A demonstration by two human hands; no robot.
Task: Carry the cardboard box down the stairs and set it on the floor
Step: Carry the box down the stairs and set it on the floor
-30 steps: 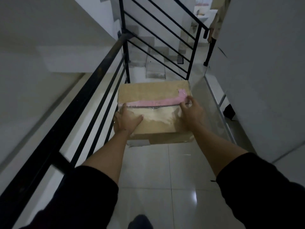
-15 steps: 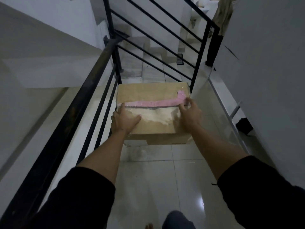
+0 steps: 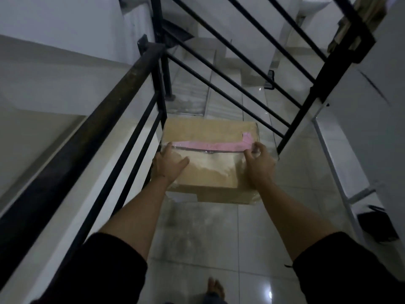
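A brown cardboard box (image 3: 210,130) with a strip of pink tape across its top is held out in front of me, above the tiled landing floor (image 3: 197,233). My left hand (image 3: 168,164) presses on its left side, thumb lying on the top. On the right edge, my right hand (image 3: 258,165) grips the box, fingers curled at the tape's end. Both forearms are bare below black sleeves. Stairs (image 3: 190,93) drop away beyond the box.
A black metal railing (image 3: 92,119) runs along my left, close to the box. A second sloping railing (image 3: 306,84) crosses ahead. White wall on the right, with a dark object (image 3: 377,224) at its foot. My bare foot (image 3: 215,287) shows at the bottom.
I have walked forward along the landing; the railing post and the stairs are nearer. My foot has stepped into view. Both hands keep the same hold on the box.
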